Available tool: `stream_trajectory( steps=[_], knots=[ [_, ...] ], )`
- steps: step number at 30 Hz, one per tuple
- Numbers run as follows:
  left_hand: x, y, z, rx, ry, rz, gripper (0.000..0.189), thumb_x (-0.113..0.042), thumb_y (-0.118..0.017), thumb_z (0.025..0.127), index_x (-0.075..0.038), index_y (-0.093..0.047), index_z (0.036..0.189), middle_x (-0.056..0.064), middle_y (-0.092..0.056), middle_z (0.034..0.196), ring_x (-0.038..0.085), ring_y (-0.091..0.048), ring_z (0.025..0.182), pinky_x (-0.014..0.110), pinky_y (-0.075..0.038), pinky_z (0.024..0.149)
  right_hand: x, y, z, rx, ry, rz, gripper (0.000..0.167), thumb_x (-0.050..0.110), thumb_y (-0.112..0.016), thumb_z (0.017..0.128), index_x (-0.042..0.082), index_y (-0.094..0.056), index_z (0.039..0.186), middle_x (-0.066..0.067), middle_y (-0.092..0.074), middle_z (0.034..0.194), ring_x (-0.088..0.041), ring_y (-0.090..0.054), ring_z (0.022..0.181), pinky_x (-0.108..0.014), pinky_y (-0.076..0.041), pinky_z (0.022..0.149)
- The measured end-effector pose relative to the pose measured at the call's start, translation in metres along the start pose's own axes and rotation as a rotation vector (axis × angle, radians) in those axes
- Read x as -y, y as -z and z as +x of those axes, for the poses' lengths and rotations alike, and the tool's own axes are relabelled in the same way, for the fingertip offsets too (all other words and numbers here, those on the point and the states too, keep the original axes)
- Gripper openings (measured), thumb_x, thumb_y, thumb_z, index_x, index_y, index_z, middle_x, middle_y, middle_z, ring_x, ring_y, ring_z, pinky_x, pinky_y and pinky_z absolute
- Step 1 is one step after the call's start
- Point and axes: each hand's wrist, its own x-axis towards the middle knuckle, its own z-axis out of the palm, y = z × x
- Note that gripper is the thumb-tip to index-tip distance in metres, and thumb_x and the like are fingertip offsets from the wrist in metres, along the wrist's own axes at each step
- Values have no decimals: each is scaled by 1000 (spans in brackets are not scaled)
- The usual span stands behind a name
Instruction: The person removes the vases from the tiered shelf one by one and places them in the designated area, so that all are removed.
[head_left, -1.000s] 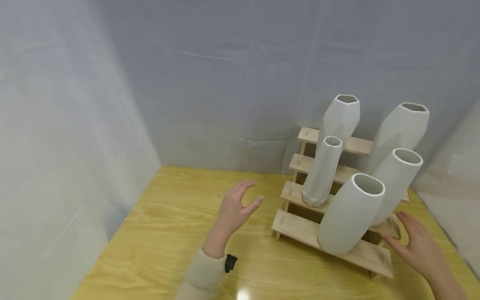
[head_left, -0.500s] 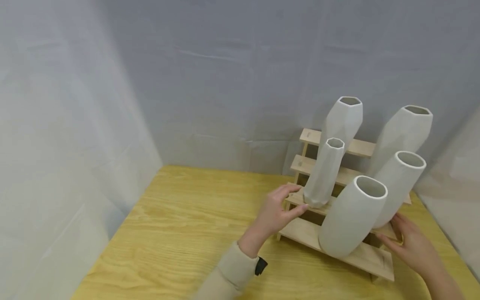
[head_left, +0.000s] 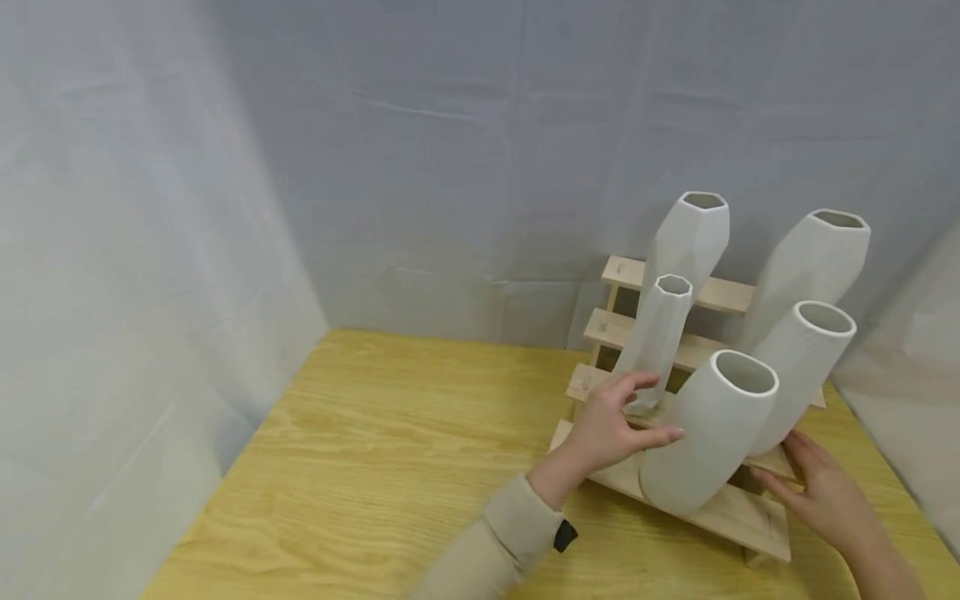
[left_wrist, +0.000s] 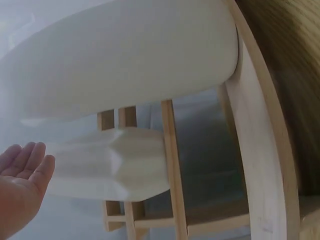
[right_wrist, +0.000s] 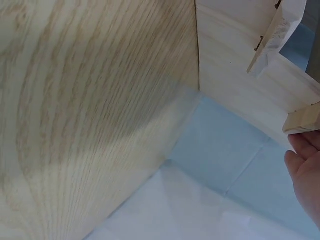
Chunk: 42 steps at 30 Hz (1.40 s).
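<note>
A wooden stepped display stand carries several white vases. On the lowest step is a smooth oval vase; a slim fluted vase stands one step higher. My left hand is in front of the fluted vase's base, thumb and fingers spread apart. Its thumb reaches toward the oval vase; whether it touches is unclear. In the left wrist view, the fingers appear beside the fluted vase. My right hand holds the right end of the second step between thumb and fingers.
A round-mouthed vase stands to the right, with faceted vases behind on the higher steps. The yellow wood-grain table extends to the left. Pale sheeting hangs behind and at both sides.
My left hand has moved right from over the table to the front of the fluted vase. My right hand has closed in on the step's end. The vases keep their places on the stand.
</note>
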Motion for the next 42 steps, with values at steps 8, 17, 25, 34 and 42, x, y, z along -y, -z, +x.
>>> stream_trajectory(
  steps=[8, 17, 25, 34, 42],
  knots=[
    [2, -21, 7, -18, 24, -50, 62, -21, -79, 66, -2, -50, 118, 7, -53, 119, 6, -46, 108, 12, -38, 85, -3, -1, -2, 1, -19, -19, 64, 23, -66, 79, -12, -38, 125, -36, -39, 120, -52, -34, 107, -60, -21, 94],
    [-1, -35, 13, -21, 72, -62, 67, -26, -82, 61, -9, -51, 118, -2, -55, 114, 3, -48, 100, 14, -41, 82, -2, -1, -2, -20, -34, -53, 61, 25, -66, 79, -14, -43, 120, -34, -42, 118, -51, -37, 105, -62, -26, 87],
    [0, -42, 17, 5, 99, -180, 70, -20, -82, 60, -10, -49, 121, -4, -53, 113, 1, -49, 94, 11, -41, 76, -2, -3, -2, -53, -27, -73, 60, 27, -67, 78, -13, -46, 118, -33, -44, 115, -50, -40, 103, -63, -30, 82],
    [0, -44, 18, 3, 86, -155, 75, -22, -84, 57, -11, -48, 122, -4, -54, 110, 0, -49, 92, 9, -40, 75, -3, -5, -2, -96, 11, -105, 61, 29, -70, 74, -12, -50, 114, -32, -49, 109, -49, -45, 96, -61, -36, 73],
    [-3, -46, 20, -5, 121, -182, 70, -20, -84, 57, -10, -51, 118, -5, -56, 106, -1, -51, 88, 9, -42, 72, -2, -5, 0, -116, 25, -132, 59, 31, -71, 72, -13, -54, 108, -31, -51, 107, -47, -46, 94, -59, -38, 71]
  ],
)
